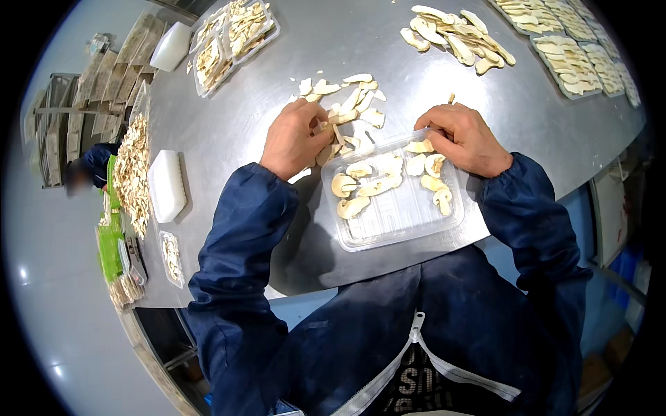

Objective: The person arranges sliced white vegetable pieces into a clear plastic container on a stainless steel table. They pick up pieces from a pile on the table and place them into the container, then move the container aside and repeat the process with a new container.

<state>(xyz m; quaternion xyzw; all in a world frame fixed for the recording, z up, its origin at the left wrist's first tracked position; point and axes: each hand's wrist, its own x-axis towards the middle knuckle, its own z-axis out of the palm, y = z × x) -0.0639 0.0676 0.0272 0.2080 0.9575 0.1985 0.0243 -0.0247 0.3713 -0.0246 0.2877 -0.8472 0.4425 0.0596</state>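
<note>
A clear plastic tray [400, 223] lies in front of me at the near edge of the steel table, with several pale dried mushroom slices [382, 184] spread inside it. My left hand [299, 136] is beyond its far left corner, thumb and fingers pinching a mushroom slice [338, 134] at a loose heap [359, 101]. At the tray's far right corner is my right hand [465, 138], its thumb and forefinger closed on the rim, close beside a slice [418, 146] in the tray. The palm side of both hands is hidden.
More slices lie in a pile [463, 39] at the far right, near filled trays [567, 65]. Filled clear trays [213, 60] stand far left. White containers [167, 186], a large heap of slices [132, 174] and a green basket [109, 249] line the left side. Another person's sleeve [96, 161] shows beyond.
</note>
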